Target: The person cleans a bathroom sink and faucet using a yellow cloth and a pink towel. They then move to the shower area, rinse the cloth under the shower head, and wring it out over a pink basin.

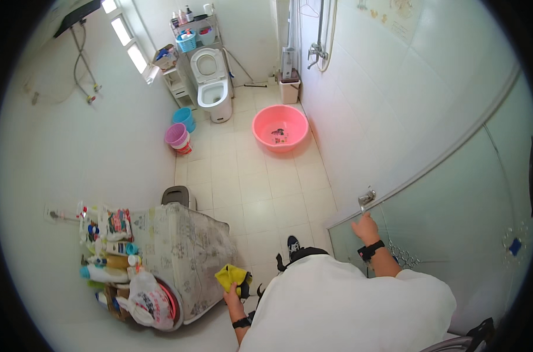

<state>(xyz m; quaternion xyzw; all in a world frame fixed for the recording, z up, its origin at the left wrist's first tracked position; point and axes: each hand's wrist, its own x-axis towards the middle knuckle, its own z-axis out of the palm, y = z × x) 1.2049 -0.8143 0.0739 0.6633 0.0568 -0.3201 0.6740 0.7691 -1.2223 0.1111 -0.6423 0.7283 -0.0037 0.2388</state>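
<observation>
My left hand [234,301] grips a folded yellow cloth with dark grey edging [232,277], low and left of my body. It is beside a washing machine-like appliance under a patterned, clear-looking cover [196,246]. My right hand [367,229] is raised at the right, its fingers at a chrome lever fitting [367,200]. Whether they close round the lever or only touch it, I cannot tell. Next to that hand is a frosted glass door panel [442,211] with ornamental patterns.
Several bottles [106,273] and a plastic bag [147,299] crowd the covered top. A lidded bin [176,196] stands behind it. Farther off are a pink basin [280,127], a purple bucket [177,135], a blue bucket [184,118], a toilet [213,94] and a wall shower tap [317,53].
</observation>
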